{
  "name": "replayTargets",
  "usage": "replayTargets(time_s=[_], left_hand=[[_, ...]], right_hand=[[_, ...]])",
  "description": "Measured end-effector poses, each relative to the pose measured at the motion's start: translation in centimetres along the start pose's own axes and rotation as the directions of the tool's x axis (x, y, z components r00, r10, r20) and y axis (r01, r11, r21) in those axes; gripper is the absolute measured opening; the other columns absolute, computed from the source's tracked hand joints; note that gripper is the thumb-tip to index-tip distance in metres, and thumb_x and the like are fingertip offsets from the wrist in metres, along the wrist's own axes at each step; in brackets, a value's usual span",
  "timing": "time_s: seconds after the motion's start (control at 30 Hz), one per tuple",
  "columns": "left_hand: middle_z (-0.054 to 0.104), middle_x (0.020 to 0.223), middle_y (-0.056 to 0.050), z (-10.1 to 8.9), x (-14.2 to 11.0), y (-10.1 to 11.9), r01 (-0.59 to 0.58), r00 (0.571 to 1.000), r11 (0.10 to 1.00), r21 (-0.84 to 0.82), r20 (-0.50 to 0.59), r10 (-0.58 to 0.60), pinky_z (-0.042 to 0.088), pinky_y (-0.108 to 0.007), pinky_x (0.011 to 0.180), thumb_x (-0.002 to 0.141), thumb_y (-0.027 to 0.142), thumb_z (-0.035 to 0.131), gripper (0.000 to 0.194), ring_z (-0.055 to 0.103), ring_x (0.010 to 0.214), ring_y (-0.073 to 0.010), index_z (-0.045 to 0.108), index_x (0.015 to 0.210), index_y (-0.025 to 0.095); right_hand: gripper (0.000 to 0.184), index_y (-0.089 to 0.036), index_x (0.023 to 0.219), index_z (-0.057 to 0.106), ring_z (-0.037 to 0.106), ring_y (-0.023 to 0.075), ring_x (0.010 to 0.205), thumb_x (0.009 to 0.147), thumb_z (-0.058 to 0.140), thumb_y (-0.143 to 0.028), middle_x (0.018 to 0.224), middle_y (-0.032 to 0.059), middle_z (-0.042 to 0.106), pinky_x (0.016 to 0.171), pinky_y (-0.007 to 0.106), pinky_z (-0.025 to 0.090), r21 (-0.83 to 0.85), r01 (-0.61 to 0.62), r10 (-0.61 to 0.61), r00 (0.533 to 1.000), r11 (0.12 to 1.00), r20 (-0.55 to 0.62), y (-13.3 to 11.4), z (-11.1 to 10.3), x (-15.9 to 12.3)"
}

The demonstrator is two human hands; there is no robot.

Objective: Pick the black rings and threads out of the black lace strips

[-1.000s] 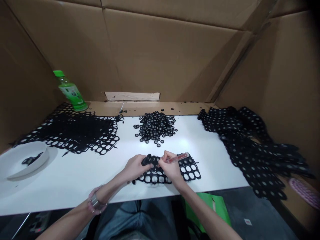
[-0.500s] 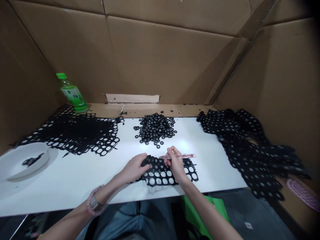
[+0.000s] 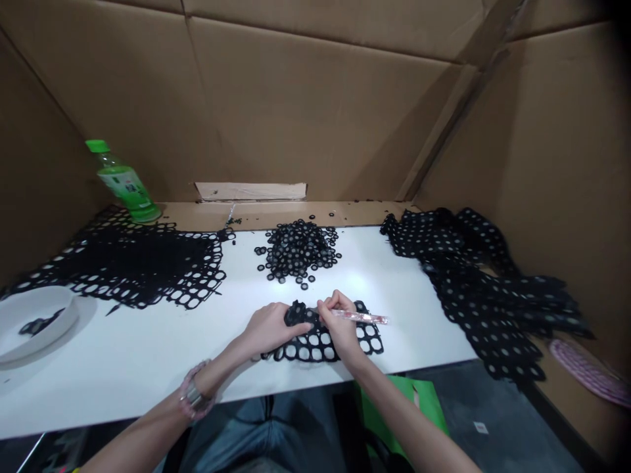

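A black rubbery sheet with rows of round holes [image 3: 315,351] lies at the front of the white table. My left hand [image 3: 270,325] grips its folded, bunched left end between thumb and fingers. In my right hand [image 3: 341,325] is a slim pen-like tool with a clear and reddish handle [image 3: 367,318], pinched like a pencil. Its tip points left and meets the sheet near my left thumb; what kind of tip it is I cannot make out. Part of the sheet is hidden under both hands. Beyond it sits a heap of small black rings [image 3: 300,249].
Emptied black mesh sheets [image 3: 148,259] are stacked at the left, with a green drink bottle [image 3: 125,187] behind. A white bowl [image 3: 62,332] holds some black pieces. Dotted black sheets [image 3: 473,289] drape over the right edge. Cardboard walls [image 3: 315,112] enclose the table.
My right hand has shifted slightly left along the sheet, and the tool has tilted, its back end now lower. My left hand still holds the folded end. The view has swung a little right.
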State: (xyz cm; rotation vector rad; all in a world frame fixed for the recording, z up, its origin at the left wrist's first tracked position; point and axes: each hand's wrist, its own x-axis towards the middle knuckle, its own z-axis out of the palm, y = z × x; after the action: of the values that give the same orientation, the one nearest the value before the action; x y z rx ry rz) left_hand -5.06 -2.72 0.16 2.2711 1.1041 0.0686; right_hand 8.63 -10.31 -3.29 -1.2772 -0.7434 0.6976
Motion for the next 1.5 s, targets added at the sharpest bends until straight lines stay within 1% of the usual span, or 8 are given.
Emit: replayTargets(time_s=[0.27,0.53,0.77,0.87,1.0,1.17,1.33,1.5], left_hand=[[0.061,0.064,-0.002,0.2,0.2,-0.6,0.007,1.000,0.976,-0.218,-0.007,-0.009,0.034,-0.022,0.053,0.068,0.045,0.054,0.031,0.055,0.065,-0.0198,0.060,0.071,0.015],[0.057,0.061,-0.001,0.6,0.3,-1.2,-0.046,0.999,0.959,-0.279,-0.038,0.037,0.033,-0.021,0.051,0.068,0.042,0.055,0.029,0.051,0.061,-0.0170,0.059,0.066,0.014],[0.051,0.056,0.002,1.2,0.3,-1.5,-0.160,0.985,0.863,-0.479,-0.021,0.171,0.032,-0.019,0.050,0.072,0.031,0.052,0.020,0.045,0.055,-0.0115,0.055,0.065,0.012],[0.053,0.059,0.002,1.1,0.4,-1.5,-0.118,0.989,0.824,-0.554,0.009,0.148,0.035,-0.020,0.052,0.071,0.031,0.053,0.019,0.047,0.057,-0.0122,0.056,0.068,0.012],[0.062,0.070,-0.001,0.3,0.5,-1.0,-0.136,0.990,0.875,-0.465,-0.036,0.135,0.039,-0.023,0.061,0.072,0.033,0.052,0.020,0.054,0.068,-0.0169,0.058,0.072,0.013],[0.064,0.070,-0.002,-0.3,0.7,-0.3,-0.169,0.985,0.921,-0.350,-0.039,0.166,0.040,-0.024,0.060,0.072,0.024,0.045,0.015,0.056,0.067,-0.0181,0.056,0.069,0.014],[0.061,0.066,0.000,0.2,1.6,0.1,-0.088,0.993,0.909,-0.407,0.041,0.114,0.039,-0.022,0.049,0.067,0.018,0.043,0.016,0.057,0.054,-0.0148,0.053,0.079,0.015],[0.061,0.067,-0.001,0.4,2.1,0.1,-0.074,0.996,0.922,-0.380,0.015,0.086,0.041,-0.024,0.053,0.070,0.030,0.050,0.017,0.058,0.062,-0.0180,0.054,0.076,0.015]], right_hand=[[0.026,-0.021,0.049,0.033,0.036,0.0081,0.040,0.065,0.052,-0.016,0.042,-0.0076,0.036,0.044,0.022,0.027,-0.249,0.007,0.016,0.996,0.969,0.092,0.1,0.1,-0.1],[0.022,-0.021,0.049,0.032,0.033,0.0080,0.041,0.062,0.050,-0.017,0.042,-0.0076,0.034,0.043,0.022,0.025,-0.334,-0.001,0.046,0.991,0.942,0.127,-0.7,0.2,-0.1],[0.024,-0.020,0.045,0.032,0.030,0.0074,0.041,0.062,0.050,-0.015,0.041,-0.0071,0.033,0.043,0.022,0.024,-0.485,0.158,-0.059,0.975,0.860,0.212,-0.2,0.9,-0.2],[0.024,-0.020,0.047,0.033,0.033,0.0074,0.040,0.063,0.051,-0.016,0.041,-0.0073,0.035,0.042,0.022,0.024,-0.348,0.094,-0.029,0.982,0.933,0.187,0.1,0.5,0.0],[0.028,-0.022,0.055,0.030,0.038,0.0076,0.037,0.069,0.054,-0.024,0.043,-0.0082,0.039,0.038,0.020,0.023,0.009,-0.102,0.101,0.993,0.995,0.052,0.1,-0.7,0.5],[0.028,-0.021,0.052,0.032,0.042,0.0084,0.038,0.068,0.055,-0.021,0.040,-0.0082,0.040,0.044,0.021,0.031,-0.086,-0.053,0.052,0.999,0.995,-0.010,-0.3,-1.3,0.6],[0.025,-0.022,0.051,0.032,0.040,0.0077,0.037,0.065,0.052,-0.017,0.042,-0.0082,0.039,0.039,0.021,0.027,-0.143,-0.058,0.059,0.998,0.988,0.002,-0.3,-1.0,0.4],[0.025,-0.022,0.051,0.031,0.038,0.0072,0.036,0.063,0.052,-0.017,0.041,-0.0086,0.038,0.040,0.021,0.027,-0.091,-0.033,0.033,0.999,0.995,0.001,-0.2,-0.9,0.4]])
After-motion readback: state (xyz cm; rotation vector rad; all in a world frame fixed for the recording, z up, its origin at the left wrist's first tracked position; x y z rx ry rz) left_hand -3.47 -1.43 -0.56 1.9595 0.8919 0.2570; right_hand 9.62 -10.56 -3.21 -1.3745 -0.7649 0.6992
